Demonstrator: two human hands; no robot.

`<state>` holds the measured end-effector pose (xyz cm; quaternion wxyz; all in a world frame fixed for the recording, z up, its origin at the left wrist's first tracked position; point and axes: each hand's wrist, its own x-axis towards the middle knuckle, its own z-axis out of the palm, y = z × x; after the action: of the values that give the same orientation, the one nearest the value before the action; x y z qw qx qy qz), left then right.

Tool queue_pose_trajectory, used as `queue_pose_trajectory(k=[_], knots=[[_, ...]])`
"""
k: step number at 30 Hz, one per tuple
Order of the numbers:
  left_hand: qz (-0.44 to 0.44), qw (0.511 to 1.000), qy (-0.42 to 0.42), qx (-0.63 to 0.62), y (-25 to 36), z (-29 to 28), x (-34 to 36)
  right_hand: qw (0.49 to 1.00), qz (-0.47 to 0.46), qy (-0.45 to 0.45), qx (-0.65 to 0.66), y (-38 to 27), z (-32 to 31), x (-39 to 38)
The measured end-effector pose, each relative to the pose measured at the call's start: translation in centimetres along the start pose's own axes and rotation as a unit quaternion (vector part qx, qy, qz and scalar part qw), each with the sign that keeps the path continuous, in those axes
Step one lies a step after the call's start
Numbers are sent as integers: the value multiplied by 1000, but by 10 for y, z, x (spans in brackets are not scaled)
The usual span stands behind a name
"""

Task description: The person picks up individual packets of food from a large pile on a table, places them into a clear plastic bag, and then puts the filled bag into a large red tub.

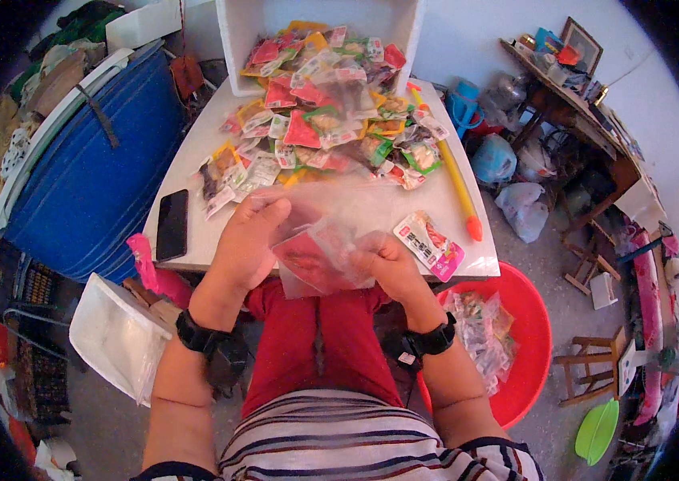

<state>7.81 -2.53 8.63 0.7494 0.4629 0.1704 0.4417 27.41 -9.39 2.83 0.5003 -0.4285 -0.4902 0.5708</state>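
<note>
Clear bag (330, 231) between left hand (248, 239) (slightly farther forward) and right hand (392, 263)

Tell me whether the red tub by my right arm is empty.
Not empty: a pile of clear plastic packaging lies inside the red tub, leaving part of its inner wall bare.

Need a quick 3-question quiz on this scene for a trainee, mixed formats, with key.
1. What do the left hand and right hand hold between them?
2. True or false: the black smartphone lies left of the yellow tube on the white table.
3. What colour is the round tub holding plastic packets?
a) green b) red c) white

Key:
1. A clear plastic bag
2. True
3. b
</note>
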Motion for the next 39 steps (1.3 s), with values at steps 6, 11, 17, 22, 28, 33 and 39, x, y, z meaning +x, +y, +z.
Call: queue_pose_trajectory(k=[6, 11, 17, 22, 28, 33, 39], knots=[[-1, 990, 29, -138, -18, -26, -7, 975, -58, 14, -214, -47, 13, -9], [-37, 974, -32, -220, -51, -47, -25, 958, -59, 32, -278, -46, 12, -3], [-87, 920, -258, -283, -86, -72, -30, 998, -43, 22, -39, -27, 3, -4], [-144, 961, -146, -188, -74, -36, -38, 998, 11, 26, 51, -21, 2, -3], [-157, 973, -75, -148, -84, -30, -35, 968, 18, 41, 245, -12, 9, -5], [-166, 986, -9, 20, -67, -27, -34, 986, -42, 85, 134, 41, -6, -3], [-89, 915, -17, 393, -10, -3, -45, 942, 2, 83, 326, 17, -5, -8]])
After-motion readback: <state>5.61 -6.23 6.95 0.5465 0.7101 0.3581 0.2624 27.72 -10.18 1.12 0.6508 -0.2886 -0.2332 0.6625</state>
